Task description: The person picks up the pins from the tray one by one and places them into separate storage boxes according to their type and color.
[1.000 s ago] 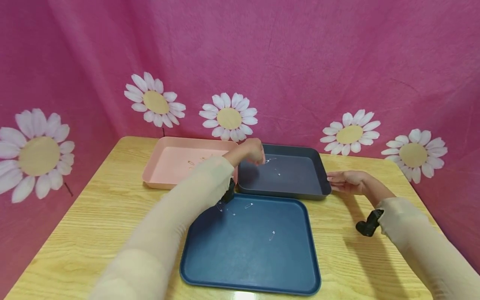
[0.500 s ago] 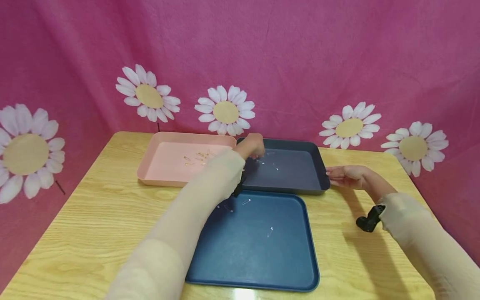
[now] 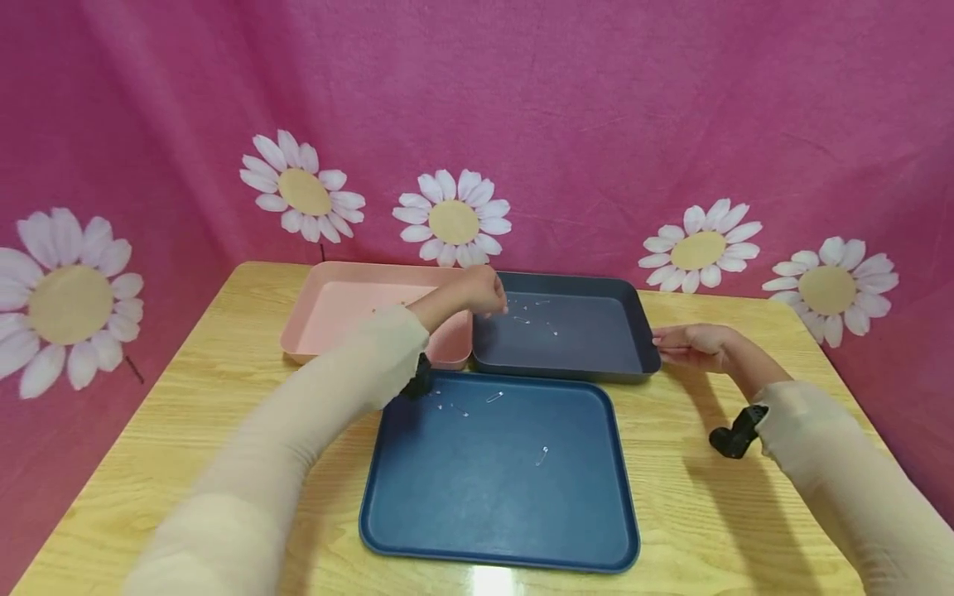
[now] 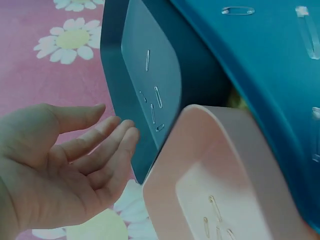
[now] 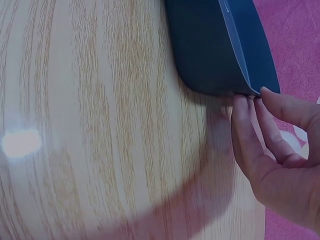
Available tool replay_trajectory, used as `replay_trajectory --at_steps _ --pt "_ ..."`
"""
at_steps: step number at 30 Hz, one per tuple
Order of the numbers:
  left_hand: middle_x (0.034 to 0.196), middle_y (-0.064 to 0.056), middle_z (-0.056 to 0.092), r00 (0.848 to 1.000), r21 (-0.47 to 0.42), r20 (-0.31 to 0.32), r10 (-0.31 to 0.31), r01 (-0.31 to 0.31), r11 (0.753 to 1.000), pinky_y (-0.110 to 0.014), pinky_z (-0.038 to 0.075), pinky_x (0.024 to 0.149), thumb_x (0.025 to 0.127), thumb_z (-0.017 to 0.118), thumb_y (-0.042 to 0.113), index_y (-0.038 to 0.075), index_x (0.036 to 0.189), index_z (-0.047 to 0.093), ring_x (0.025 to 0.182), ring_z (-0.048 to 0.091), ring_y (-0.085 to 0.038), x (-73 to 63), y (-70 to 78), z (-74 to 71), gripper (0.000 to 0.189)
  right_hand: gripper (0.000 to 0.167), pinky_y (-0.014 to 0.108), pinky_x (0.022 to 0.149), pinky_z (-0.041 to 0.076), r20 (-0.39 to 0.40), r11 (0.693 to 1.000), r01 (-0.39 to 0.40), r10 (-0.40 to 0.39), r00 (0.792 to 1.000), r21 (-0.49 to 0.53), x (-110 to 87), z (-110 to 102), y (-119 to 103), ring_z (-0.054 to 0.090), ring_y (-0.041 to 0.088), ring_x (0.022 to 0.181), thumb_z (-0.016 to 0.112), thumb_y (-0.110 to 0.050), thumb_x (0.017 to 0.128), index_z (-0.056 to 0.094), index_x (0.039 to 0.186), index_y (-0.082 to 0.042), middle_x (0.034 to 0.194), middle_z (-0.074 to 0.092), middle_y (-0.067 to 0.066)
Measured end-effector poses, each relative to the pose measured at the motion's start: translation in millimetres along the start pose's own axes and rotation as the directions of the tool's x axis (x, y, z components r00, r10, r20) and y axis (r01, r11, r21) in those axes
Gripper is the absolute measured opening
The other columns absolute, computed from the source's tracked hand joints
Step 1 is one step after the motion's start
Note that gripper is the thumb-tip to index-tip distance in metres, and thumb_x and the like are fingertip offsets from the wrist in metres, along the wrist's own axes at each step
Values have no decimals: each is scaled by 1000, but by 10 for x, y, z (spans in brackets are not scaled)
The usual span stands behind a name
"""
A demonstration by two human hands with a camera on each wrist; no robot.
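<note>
My left hand point(image 3: 480, 294) hovers over the meeting rims of the pink tray point(image 3: 296, 339) and the dark grey tray point(image 3: 589, 341). In the left wrist view its fingers are relaxed and slightly spread, holding nothing. Several silver safety pins point(image 4: 158, 96) lie inside the dark tray. Gold safety pins point(image 4: 215, 207) lie in the pink one, partly hidden by my arm in the head view. With thumb and fingertips, my right hand point(image 5: 285, 145) pinches the dark tray's right-hand rim. More silver safety pins point(image 3: 495, 397) rest on the flat blue tray point(image 3: 507, 505) in front.
All three trays stand on a wooden table point(image 3: 171, 414), the blue one nearest me. A pink cloth point(image 3: 581, 132) with large daisies hangs behind the table. Black wrist cameras point(image 3: 734, 434) are strapped at the sleeves.
My left hand has drawn back left from over the dark tray toward the pink one. More silver safety pins show in the dark tray. My right hand stays at its rim.
</note>
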State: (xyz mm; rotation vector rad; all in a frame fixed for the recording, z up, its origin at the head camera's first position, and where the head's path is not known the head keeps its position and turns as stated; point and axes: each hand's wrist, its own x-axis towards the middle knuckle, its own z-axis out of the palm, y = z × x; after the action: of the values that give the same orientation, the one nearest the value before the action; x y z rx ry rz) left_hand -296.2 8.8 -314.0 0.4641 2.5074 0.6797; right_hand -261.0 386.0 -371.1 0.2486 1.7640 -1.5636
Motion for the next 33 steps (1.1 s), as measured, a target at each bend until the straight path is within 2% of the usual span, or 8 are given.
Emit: replay_trajectory --at_steps 3,5,8,10,12,19,27,33 --pt "95 -9 68 999 -45 14 44 -43 998 -26 54 73 91 62 14 2 105 71 76 56 -12 -146 -58 11 20 23 15 82 56 2 1000 14 -14 1000 -7 -17 -2 13 64 -4 86 46 -3 98 64 104 -14 90 68 -14" --pt "98 -12 70 996 -55 12 90 -90 994 -23 53 71 91 63 13 2 105 71 78 59 -14 -241 -106 38 20 25 14 82 56 4 1000 21 -21 1000 -23 -23 2 26 64 -4 87 44 -3 99 59 118 -10 89 67 -15" --pt "100 -14 72 986 -53 -14 164 -164 985 -20 53 71 89 66 12 2 102 72 80 61 -15 -377 -182 94 17 46 13 82 55 -3 998 24 -24 1000 -52 -16 14 48 63 -5 87 45 -5 100 34 143 5 90 66 -16" --pt "98 -13 73 979 -51 -28 202 -204 978 -20 53 72 88 67 11 2 100 72 82 62 -15 -451 -241 139 16 60 13 82 55 -11 997 22 -23 1000 -67 -8 26 59 62 -6 88 45 -6 100 14 148 12 90 65 -18" --pt "95 -12 73 973 -53 -38 226 -228 972 -20 52 73 88 67 11 2 99 72 83 62 -16 -529 -298 188 15 68 13 82 55 -17 997 20 -21 1000 -74 -1 41 65 62 -6 87 47 -8 100 4 147 14 90 64 -19" --pt "87 -8 73 955 0 -46 294 -294 956 -20 52 71 88 67 10 4 95 73 79 63 -14 -814 -471 334 11 68 12 83 55 -29 993 15 -18 999 -121 -2 78 51 59 -9 87 44 -9 101 0 148 12 88 59 -22" --pt "87 -6 71 965 76 -38 261 -257 963 -24 55 73 88 68 9 5 94 72 77 60 -13 -1053 -659 478 9 68 13 83 55 -58 991 8 -16 998 -130 -2 75 23 61 -6 86 47 -10 100 4 148 12 88 62 -20" --pt "86 -6 70 965 152 -56 255 -244 958 -24 55 71 89 66 6 5 92 71 74 57 -13 -1121 -794 605 6 68 13 82 55 -68 993 8 -16 998 -120 -13 81 7 62 -5 86 48 -10 100 5 148 12 88 63 -18"
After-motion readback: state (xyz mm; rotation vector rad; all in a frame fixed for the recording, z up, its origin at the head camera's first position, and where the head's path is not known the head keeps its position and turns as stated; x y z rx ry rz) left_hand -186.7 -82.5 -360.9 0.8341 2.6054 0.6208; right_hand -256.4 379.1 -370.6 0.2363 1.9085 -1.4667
